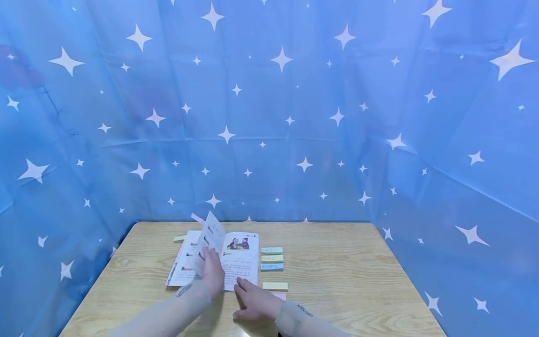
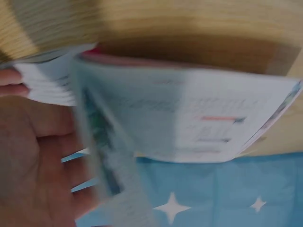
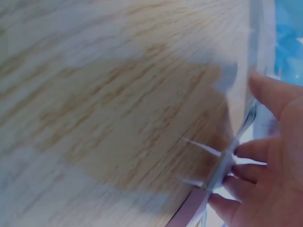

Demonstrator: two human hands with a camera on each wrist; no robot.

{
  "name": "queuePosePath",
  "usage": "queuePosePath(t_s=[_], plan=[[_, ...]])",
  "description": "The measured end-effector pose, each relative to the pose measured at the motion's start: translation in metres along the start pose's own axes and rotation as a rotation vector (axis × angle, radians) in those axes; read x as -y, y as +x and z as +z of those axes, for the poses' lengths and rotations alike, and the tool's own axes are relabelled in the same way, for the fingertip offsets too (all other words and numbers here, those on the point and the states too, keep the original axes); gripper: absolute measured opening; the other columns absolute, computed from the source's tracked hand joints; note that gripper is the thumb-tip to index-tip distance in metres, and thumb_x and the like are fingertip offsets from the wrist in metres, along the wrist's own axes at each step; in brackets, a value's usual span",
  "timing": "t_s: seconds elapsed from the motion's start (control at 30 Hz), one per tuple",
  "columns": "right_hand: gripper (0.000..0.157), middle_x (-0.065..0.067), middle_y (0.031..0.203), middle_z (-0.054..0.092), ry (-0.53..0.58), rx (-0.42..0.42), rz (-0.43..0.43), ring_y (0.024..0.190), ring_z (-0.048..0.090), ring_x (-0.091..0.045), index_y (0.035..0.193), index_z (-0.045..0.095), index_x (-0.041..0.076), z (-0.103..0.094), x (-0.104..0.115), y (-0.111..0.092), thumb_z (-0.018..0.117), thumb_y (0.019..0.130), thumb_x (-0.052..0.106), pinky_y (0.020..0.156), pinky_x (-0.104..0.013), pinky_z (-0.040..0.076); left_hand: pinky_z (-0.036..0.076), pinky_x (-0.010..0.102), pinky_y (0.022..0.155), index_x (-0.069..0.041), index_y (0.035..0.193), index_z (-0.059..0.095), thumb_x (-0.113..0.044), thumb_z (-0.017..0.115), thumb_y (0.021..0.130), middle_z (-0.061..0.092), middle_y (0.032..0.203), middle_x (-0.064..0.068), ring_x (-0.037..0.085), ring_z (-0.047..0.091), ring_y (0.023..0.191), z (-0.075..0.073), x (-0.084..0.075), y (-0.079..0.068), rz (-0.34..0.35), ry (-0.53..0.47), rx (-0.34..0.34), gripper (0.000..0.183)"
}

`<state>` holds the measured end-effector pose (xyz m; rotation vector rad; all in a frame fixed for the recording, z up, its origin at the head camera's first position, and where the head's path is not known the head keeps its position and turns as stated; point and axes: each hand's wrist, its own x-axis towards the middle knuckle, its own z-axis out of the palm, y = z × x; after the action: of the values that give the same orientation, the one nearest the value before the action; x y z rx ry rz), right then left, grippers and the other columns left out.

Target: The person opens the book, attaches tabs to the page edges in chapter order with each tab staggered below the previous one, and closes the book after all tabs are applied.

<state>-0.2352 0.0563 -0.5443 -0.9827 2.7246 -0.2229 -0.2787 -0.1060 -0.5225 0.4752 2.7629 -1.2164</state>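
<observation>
An open book (image 1: 242,267) with printed text and a small colour picture lies on the table. One page (image 1: 212,234) stands lifted between its two sides. My left hand (image 1: 214,274) is against this page with extended fingers; in the left wrist view the fingers reach behind the turning page (image 2: 109,142), which partly hides them. At the lower right corner of the book, my right hand (image 1: 256,299) has its fingertips by the page edge. Its fingers (image 3: 251,150) are spread along that edge in the right wrist view, with the thumb apart.
Right of the book, a column of sticky strips lies on the wooden table (image 1: 345,271): a pale green one (image 1: 272,250), a blue one (image 1: 271,267), a yellow one (image 1: 275,286) and others. A pink tab (image 1: 198,218) sticks out from the book. A starry blue curtain (image 1: 269,178) surrounds the table.
</observation>
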Motion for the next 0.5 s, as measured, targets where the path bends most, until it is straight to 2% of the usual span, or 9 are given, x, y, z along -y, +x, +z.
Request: queuePosePath(t_s=[0.2,0.33,0.5], plan=[[0.074,-0.011,0.153,0.035,0.034,0.013,-0.005,0.140,0.033,-0.022,0.144,0.045,0.006,-0.001,-0.002,0.001,0.065,0.087,0.049,0.111,-0.026,0.032,0.034,0.062,0.105,-0.012,0.128,0.063,-0.034,0.048,0.099,0.056,0.137,0.008,0.029,0.046,0.131,0.016,-0.002,0.000,-0.019,-0.127,-0.103,0.040],[0.075,-0.012,0.153,0.036,0.042,0.010,-0.016,0.140,0.034,-0.022,0.144,0.045,0.005,-0.003,-0.003,0.002,0.066,0.087,0.047,0.111,-0.026,0.032,0.038,0.062,0.101,-0.013,0.130,0.062,-0.031,0.049,0.099,0.057,0.136,0.009,0.031,0.049,0.128,0.024,-0.003,0.003,-0.044,-0.223,-0.131,0.039],[0.075,-0.012,0.152,0.036,0.091,0.027,-0.008,0.139,0.035,-0.022,0.144,0.045,0.005,-0.005,-0.004,0.003,0.068,0.086,0.046,0.111,-0.026,0.032,0.041,0.068,0.093,-0.007,0.134,0.057,-0.021,0.049,0.099,0.054,0.138,0.015,0.041,0.049,0.124,0.041,-0.003,0.007,-0.066,-0.509,-0.141,0.039]])
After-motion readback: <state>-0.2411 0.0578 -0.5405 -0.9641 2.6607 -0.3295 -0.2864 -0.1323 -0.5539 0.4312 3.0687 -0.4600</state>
